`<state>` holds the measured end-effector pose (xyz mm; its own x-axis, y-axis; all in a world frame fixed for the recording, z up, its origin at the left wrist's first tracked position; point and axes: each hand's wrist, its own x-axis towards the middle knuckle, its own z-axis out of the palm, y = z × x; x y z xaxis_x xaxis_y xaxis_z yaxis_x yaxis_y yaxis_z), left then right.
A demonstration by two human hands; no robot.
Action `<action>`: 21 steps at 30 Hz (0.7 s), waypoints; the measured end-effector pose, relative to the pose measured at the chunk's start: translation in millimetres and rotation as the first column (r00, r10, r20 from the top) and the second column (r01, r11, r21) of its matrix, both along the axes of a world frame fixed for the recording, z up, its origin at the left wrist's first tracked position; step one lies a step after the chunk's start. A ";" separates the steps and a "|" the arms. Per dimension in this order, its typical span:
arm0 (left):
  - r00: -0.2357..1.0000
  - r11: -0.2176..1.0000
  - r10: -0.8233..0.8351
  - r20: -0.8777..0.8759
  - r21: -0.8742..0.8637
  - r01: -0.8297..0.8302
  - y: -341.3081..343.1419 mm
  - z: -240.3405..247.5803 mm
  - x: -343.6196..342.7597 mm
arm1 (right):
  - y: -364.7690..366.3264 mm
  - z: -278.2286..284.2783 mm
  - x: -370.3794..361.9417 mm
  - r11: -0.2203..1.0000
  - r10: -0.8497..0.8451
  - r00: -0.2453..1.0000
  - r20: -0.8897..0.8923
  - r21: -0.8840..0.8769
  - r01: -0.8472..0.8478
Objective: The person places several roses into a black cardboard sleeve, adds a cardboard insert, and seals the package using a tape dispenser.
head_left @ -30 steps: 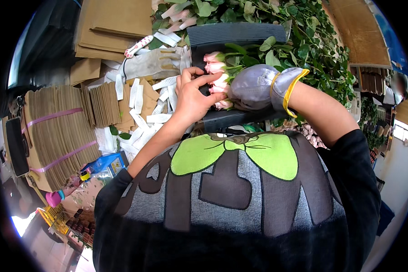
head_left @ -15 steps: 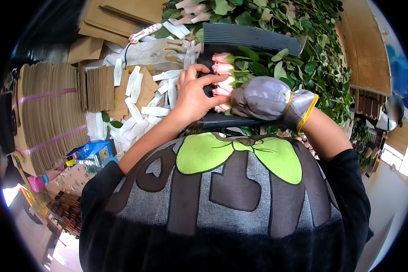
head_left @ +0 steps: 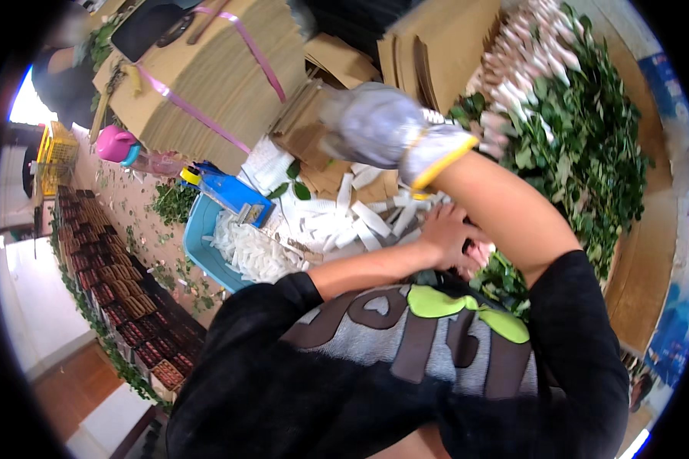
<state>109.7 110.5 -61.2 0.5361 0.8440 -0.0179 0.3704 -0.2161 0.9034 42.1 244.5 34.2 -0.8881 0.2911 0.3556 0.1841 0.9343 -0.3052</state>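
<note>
My bare left hand [head_left: 445,236] rests beside a few pink rose heads [head_left: 478,255], its fingers apart and partly over them; the thumb lies close to the blooms. The rose stems and leaves [head_left: 505,281] run to the right under my right forearm. My right hand [head_left: 379,126], in a grey glove with a yellow cuff, is stretched out over brown cardboard pieces [head_left: 308,131] at the far side. Its fingertips are smeared by motion, so whether it grips any cardboard is not visible. White mesh sleeves [head_left: 369,218] lie scattered left of my left hand.
A tall cardboard stack [head_left: 214,84] tied with pink straps stands at the far left. A light-blue basin [head_left: 199,241] holds more white sleeves, beside a blue box [head_left: 241,200]. Many sleeved roses [head_left: 532,65] and foliage pile up at right. Another person [head_left: 63,88] is at upper left.
My gloved right hand has left the roses and swung far and left to the cardboard. The left hand stays by the rose heads, fingers more spread. The view has turned left.
</note>
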 end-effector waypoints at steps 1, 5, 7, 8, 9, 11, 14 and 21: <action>0.998 0.997 0.067 0.016 0.027 -0.068 -3.3 -6.5 4.4 | 2.5 -0.2 -26.0 0.997 0.015 0.996 -0.093 0.081 -0.008; 0.887 0.982 0.176 0.426 -0.143 -0.126 -7.8 -19.6 11.7 | 26.8 -18.0 -104.8 0.986 -0.129 0.929 0.346 0.145 0.083; 0.507 0.953 0.300 0.808 -0.237 -0.186 -7.5 -29.3 23.2 | 30.0 -54.4 -104.1 0.948 -0.199 0.950 0.239 0.292 0.125; 0.565 0.960 0.279 0.776 -0.237 -0.149 -5.1 -28.8 19.7 | 24.0 -75.9 -95.7 0.915 -0.208 0.970 0.122 0.375 0.149; 0.616 0.962 0.264 0.742 -0.245 -0.117 -8.5 -27.0 14.7 | 10.7 -76.5 -81.4 0.958 -0.172 0.951 0.257 0.268 0.101; 0.726 0.964 0.217 0.653 -0.258 -0.056 -12.8 -14.3 4.1 | -11.3 -61.6 -59.9 0.992 -0.114 0.869 0.481 0.097 0.077; 0.834 0.973 0.129 0.536 -0.231 -0.002 -9.3 6.5 -5.8 | -24.2 -58.0 -25.9 0.991 -0.118 0.880 0.461 0.107 0.077; 0.942 0.997 0.082 0.324 -0.024 -0.079 0.4 -23.7 13.0 | -32.5 40.0 25.9 0.873 -0.276 0.961 0.032 0.427 0.236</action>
